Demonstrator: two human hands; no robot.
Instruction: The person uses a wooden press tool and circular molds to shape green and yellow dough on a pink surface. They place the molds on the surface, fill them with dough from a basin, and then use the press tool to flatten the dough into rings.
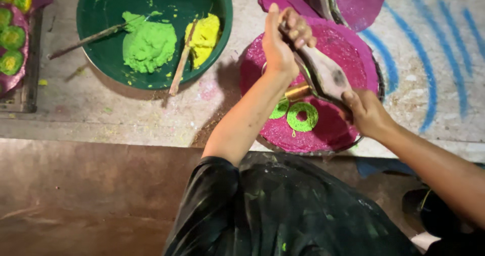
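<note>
My left hand point(281, 42) grips the upper end of a long, paint-stained wooden tool point(323, 71). My right hand point(368, 113) holds its lower end. A brass ring piece point(297, 91) sits under the tool. Both hands hover over a round magenta powder disc point(348, 49) in a shallow tray. Two green powder rings point(302, 116) lie on the disc just below the tool.
A green bowl point(101, 3) at the upper left holds a heap of green powder point(149, 43), a heap of yellow powder point(203, 37) and two sticks point(181, 64). More magenta sheets point(361, 3) lie at the top. A tray of green-yellow rings point(11, 38) sits far left. Blue painted arcs point(429, 74) mark the floor.
</note>
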